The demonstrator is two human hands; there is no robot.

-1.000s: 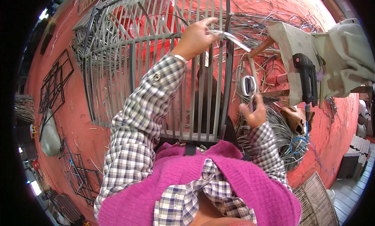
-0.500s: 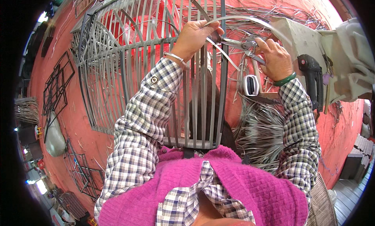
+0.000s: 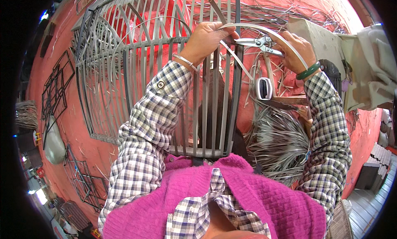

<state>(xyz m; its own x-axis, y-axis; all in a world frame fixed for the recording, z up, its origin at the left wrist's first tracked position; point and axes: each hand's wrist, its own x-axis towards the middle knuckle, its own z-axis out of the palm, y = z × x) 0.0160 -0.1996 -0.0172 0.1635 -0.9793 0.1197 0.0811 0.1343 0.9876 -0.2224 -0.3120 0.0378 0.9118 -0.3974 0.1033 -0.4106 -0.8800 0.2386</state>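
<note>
My left hand (image 3: 209,40) pinches a pale flat strip (image 3: 264,29) above a grey slatted frame (image 3: 194,151). The strip arches to the right, across the back of my right hand (image 3: 298,53). A short tail of pale strip hangs below my left fingers. My right hand is closed round the handles of metal snips (image 3: 259,42). The snips' jaws point left, close to my left fingertips; I cannot tell if they touch the strip. A dark upright strip end (image 3: 216,11) stands up beside my left hand.
Beneath my right forearm lies a thick bundle of grey strips (image 3: 279,142). A white-rimmed device (image 3: 264,89) sits above it. Loose strips (image 3: 264,12) spread over the red floor (image 3: 113,154). A black tool (image 3: 331,71) stands against a cloth-covered block (image 3: 316,38) at right.
My right hand with the snips has shifted slightly right. The pale strip's free end now lies across its back, where before it arched above. My left hand keeps its pinch nearly in place.
</note>
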